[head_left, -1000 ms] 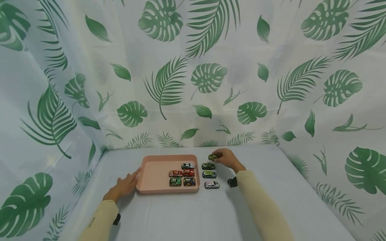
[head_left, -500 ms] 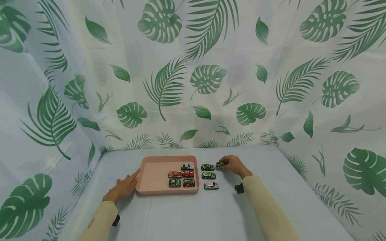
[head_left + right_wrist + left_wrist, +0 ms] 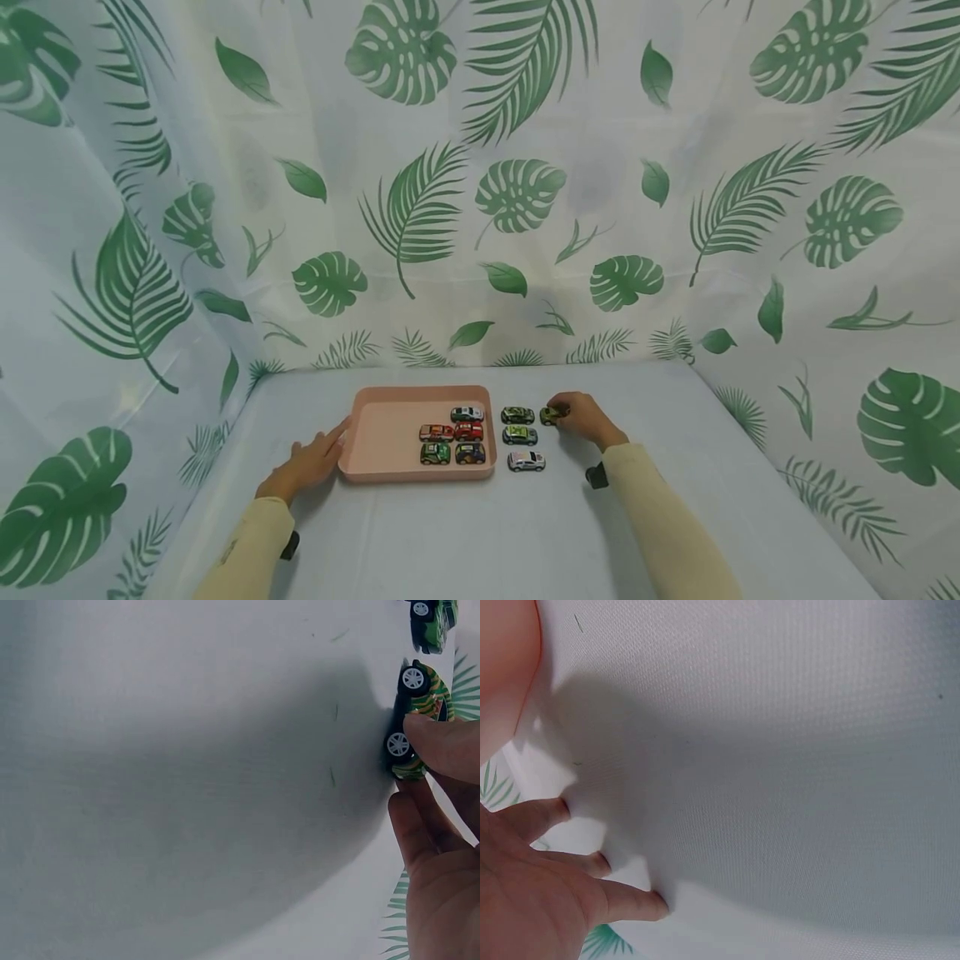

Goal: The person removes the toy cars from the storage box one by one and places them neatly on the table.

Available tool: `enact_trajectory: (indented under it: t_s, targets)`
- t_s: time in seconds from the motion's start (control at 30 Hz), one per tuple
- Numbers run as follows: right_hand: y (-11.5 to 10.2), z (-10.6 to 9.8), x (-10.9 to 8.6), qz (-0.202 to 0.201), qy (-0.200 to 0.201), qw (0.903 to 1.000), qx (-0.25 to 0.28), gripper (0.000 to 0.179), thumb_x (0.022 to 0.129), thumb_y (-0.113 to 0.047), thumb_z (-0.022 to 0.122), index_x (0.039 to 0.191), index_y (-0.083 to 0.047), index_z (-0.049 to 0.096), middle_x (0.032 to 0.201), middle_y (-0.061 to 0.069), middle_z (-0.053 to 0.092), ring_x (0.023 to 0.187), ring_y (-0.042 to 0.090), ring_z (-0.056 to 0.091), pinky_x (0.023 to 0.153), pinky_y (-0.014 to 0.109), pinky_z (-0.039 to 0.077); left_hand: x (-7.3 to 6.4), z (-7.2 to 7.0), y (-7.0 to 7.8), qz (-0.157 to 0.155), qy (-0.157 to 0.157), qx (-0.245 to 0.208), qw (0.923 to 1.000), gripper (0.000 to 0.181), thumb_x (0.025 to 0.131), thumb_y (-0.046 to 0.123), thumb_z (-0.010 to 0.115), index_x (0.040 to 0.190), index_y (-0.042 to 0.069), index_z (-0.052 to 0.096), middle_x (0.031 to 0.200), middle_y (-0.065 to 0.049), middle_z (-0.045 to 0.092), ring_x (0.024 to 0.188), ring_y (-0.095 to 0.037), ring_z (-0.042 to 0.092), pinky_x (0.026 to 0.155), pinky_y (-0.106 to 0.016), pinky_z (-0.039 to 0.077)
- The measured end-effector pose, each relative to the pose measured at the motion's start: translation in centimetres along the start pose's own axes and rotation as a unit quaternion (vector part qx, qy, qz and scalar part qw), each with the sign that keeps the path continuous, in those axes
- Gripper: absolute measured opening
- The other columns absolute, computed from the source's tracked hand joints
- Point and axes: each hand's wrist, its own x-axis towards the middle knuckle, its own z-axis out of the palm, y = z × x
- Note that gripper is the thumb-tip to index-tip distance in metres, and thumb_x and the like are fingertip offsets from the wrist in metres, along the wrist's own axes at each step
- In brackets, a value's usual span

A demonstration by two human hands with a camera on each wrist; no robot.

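Currently, five toy cars point(image 3: 468, 431) sit in one pink tray point(image 3: 386, 437), three others on the bench point(image 3: 420, 537); the right hand point(image 3: 590, 419) pinches one green car point(image 3: 430, 693), the left hand point(image 3: 306, 465) lies spread.

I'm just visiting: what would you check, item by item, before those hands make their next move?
1. Right grip pinching the green car: ok, thumb and fingers on it.
2. Gap between that car and its neighbour: ok, seen from the right wrist.
3. Held car's wheels on the table: cannot tell.
4. Left grip pressing the tray: cannot tell; it reaches the left side.
5. Five cars inside the tray upright: ok.
6. Three cars beside the tray upright: ok.
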Motion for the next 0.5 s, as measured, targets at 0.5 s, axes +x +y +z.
enact_trajectory:
  t_s: [0.5]
  targets:
    - [-0.45, 0.43, -0.44, 0.021, 0.029, 0.9985, 0.043, 0.053, 0.095, -0.008, 0.074, 0.145, 0.005, 0.061, 0.147, 0.031, 0.058, 0.136, 0.052, 0.055, 0.11, 0.065, 0.045, 0.06, 0.12, 0.27, -0.029, -0.003, -0.005, 0.9996, 0.061, 0.116, 0.047, 0.03, 0.171, 0.023, 0.026, 0.166, -0.043, 0.016, 0.145, -0.077, -0.001, 0.099, -0.097, 0.007]
